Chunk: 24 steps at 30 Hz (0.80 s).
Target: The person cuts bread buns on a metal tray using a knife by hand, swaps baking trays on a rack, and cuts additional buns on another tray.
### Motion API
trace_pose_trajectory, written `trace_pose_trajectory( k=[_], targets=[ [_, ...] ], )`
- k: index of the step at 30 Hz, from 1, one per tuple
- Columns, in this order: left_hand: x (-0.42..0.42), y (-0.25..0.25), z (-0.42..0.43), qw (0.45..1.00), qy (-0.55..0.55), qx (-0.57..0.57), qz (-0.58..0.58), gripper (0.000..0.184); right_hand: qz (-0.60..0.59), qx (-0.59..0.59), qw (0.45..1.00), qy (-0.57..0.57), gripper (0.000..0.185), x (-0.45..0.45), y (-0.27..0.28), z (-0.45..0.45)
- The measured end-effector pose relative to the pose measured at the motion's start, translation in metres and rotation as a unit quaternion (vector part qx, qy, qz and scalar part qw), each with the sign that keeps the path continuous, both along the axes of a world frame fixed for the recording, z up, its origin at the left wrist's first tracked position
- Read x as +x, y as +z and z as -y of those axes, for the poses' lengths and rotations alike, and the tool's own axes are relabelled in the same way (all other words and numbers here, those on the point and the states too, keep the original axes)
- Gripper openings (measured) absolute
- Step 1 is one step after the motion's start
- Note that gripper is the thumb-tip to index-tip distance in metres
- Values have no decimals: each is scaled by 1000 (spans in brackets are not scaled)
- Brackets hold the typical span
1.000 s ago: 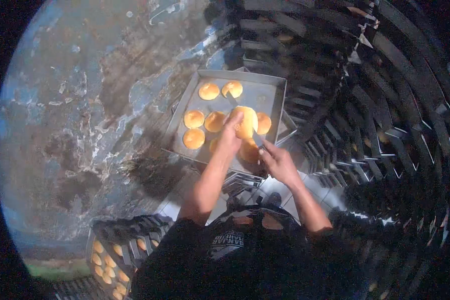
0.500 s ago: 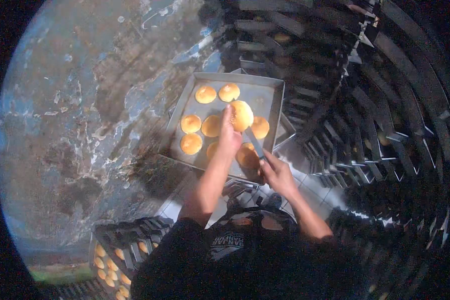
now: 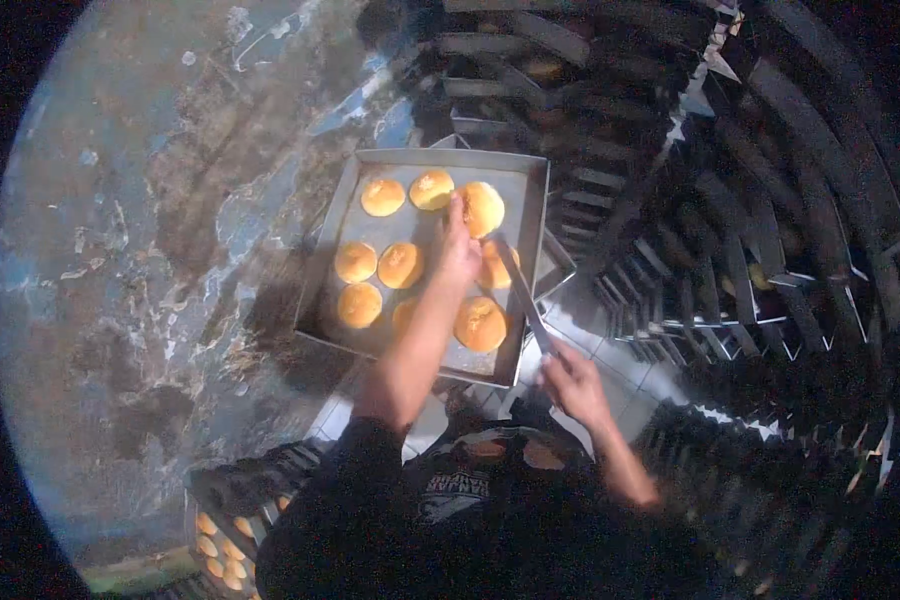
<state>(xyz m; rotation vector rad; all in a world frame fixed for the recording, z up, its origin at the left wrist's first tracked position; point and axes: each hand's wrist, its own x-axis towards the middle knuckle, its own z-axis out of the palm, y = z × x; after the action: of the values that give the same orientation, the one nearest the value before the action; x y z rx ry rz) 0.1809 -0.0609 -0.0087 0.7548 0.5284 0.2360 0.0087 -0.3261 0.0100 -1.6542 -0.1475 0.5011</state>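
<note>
My left hand is closed around a round golden bun, held up over the metal tray. In my right hand is the handle of a long knife. The blade points up and left, its tip near the underside of the held bun; whether it touches is hard to tell. Several more buns lie in the tray, among them one at the lower right and one at the upper left. My left forearm partly covers a bun near the tray's front.
Dark racks of stacked trays rise on the right. Another tray of buns sits at lower left. A worn, stained wall-like surface fills the left side. Light floor tiles show below the tray.
The knife and my right hand have drawn back down and to the right, away from the held bun. The left hand still holds the bun. Tray and surroundings appear shifted slightly left.
</note>
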Motion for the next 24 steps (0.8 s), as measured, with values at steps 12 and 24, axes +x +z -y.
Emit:
trace_pose_trajectory(
  k=[12, 24],
  targets=[
    [79, -65, -130, 632, 67, 739, -224, 58, -118, 1, 986, -117, 46, -22, 2, 60],
    [36, -30, -86, 765, -55, 634, -101, 74, -53, 22, 996, -61, 44, -5, 12, 23]
  ],
)
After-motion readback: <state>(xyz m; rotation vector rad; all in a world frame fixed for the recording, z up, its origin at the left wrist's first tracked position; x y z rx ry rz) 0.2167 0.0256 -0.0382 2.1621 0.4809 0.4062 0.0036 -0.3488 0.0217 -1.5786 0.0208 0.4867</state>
